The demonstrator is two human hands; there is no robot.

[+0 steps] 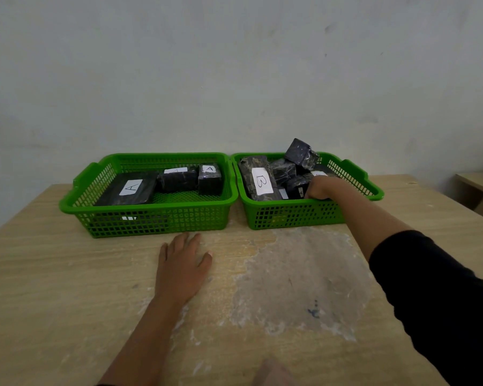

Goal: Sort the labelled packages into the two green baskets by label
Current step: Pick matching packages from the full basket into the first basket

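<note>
At mid right of the frame, the right hand [319, 188] curls inside the B basket [296, 215], can't tell if holding a pkg. Left hand [180, 263] lies flat, fingers spread, on the desk [53, 288].

- Wall [234, 65]: plain pale grey-white surface filling the upper half of the frame, with faint scuffs and small dark marks toward the upper right.
- Table [53, 274]: light wood-grain top across the lower half; a worn, whitish patch [298, 280] lies right of centre, with a small blue mark [314, 312].
- Second light wooden furniture piece [479, 190]: partly visible at the right edge.
- Light: soft, even.
</note>
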